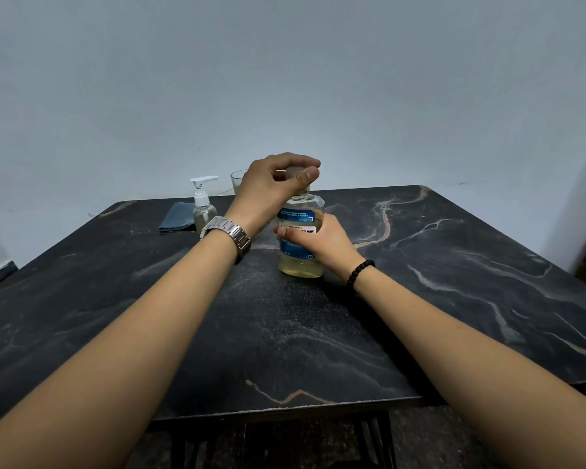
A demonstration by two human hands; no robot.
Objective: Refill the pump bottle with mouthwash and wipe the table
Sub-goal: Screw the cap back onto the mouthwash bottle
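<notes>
Both bare forearms reach to frame centre. Left hand (271, 184) is curled, fingers pinching downward; right hand (322, 240), lower, has its fingers wrapped sideways.

Bare forearms; a steel link watch (226, 234) on the left wrist, a black bead bracelet (360, 274) on the right.

mouthwash bottle (300, 231): upright, mid-table, capped | pump bottle (203, 206): upright, far-left

Plain domestic room: dark marble-patterned table (454, 265) against a bare pale wall (285, 79).
</notes>
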